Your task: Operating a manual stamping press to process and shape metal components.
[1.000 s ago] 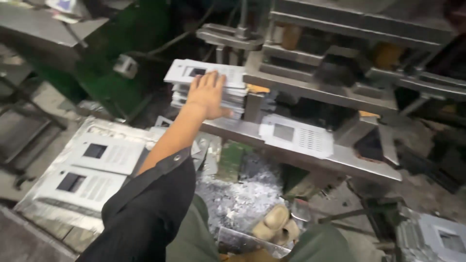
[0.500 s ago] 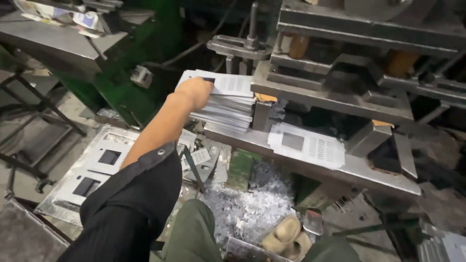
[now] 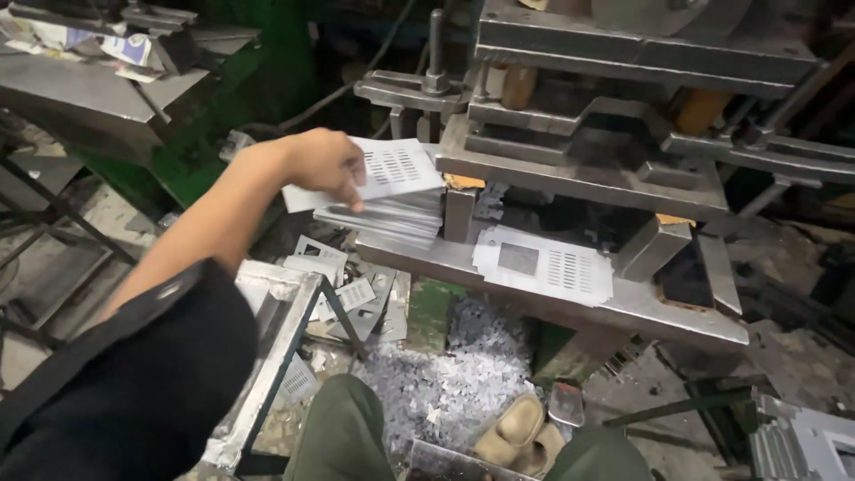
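Since the earlier frame, the left hand (image 3: 322, 163) had lifted the top perforated metal sheet (image 3: 378, 171) off the stack of sheets (image 3: 392, 216), fingers (image 3: 349, 189) closed on its edge, left of the press die (image 3: 579, 169).

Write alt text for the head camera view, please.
A person's left hand lifts the top perforated metal sheet from a stack beside a steel press; another punched sheet lies on the press bed.
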